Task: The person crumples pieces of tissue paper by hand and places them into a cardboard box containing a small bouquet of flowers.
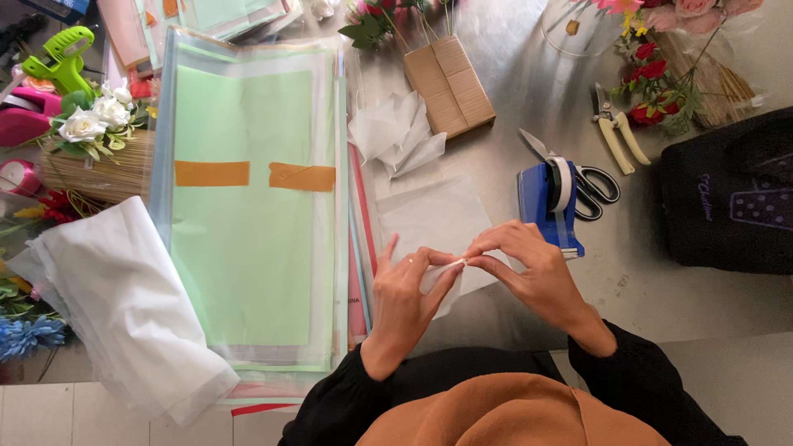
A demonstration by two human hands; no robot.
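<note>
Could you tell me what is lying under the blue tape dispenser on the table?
Black-handled scissors lie partly under the blue tape dispenser: handles show at its right, blade tips beyond its far-left edge. The blades' middle is covered.

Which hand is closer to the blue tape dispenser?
Right. The right hand is just below-left of the dispenser, almost touching it; the left hand is farther left.

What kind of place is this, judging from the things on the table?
Probably a florist's or bouquet-wrapping workbench. Sheets of wrapping paper lie stacked on the table, flower bunches sit at the edges, and pruning shears and a blue tape dispenser lie near the hands.
</note>
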